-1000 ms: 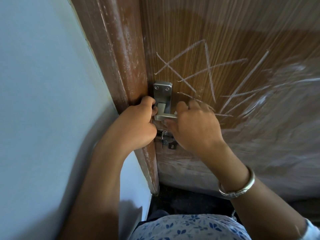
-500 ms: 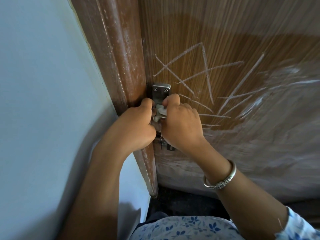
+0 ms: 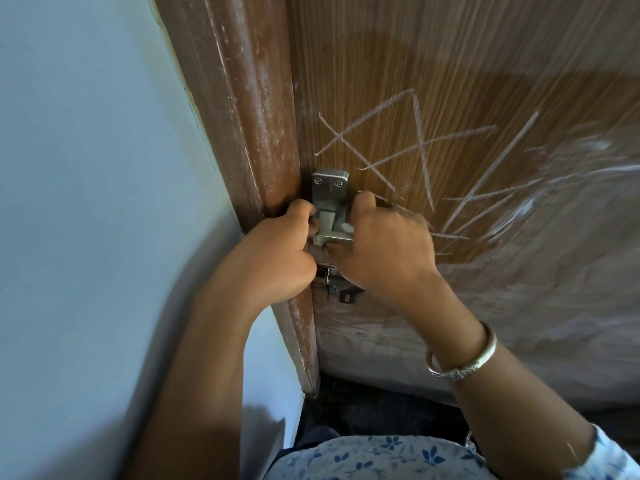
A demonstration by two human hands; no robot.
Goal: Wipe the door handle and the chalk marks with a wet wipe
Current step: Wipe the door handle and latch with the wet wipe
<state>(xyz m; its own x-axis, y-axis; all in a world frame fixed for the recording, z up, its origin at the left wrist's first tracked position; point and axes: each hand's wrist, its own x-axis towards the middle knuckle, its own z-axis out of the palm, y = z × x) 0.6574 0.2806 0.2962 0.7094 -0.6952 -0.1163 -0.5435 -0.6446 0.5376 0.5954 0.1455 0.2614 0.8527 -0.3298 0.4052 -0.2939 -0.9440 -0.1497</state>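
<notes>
A silver door handle point(image 3: 329, 188) sits at the left edge of a brown wooden door point(image 3: 450, 64). My right hand point(image 3: 384, 251) grips its lever, pinching a white wet wipe point(image 3: 346, 227) against the metal; only a small bit of the wipe shows. My left hand point(image 3: 277, 258) is curled against the handle's left side, thumb by the plate, its fingers hidden. White chalk marks point(image 3: 420, 147) cross the door above and to the right of the handle, some running behind my right hand.
A pale blue wall point(image 3: 86, 202) fills the left. The scuffed wooden door frame point(image 3: 242, 116) stands between wall and door. Keys point(image 3: 330, 284) hang in the lock under the handle. Crinkled clear film point(image 3: 536, 271) covers the door's lower right. Dark floor point(image 3: 381, 410) lies below.
My right hand slid left to the handle plate, then back right along the lever, uncovering the plate and lever base. My left hand stayed in place.
</notes>
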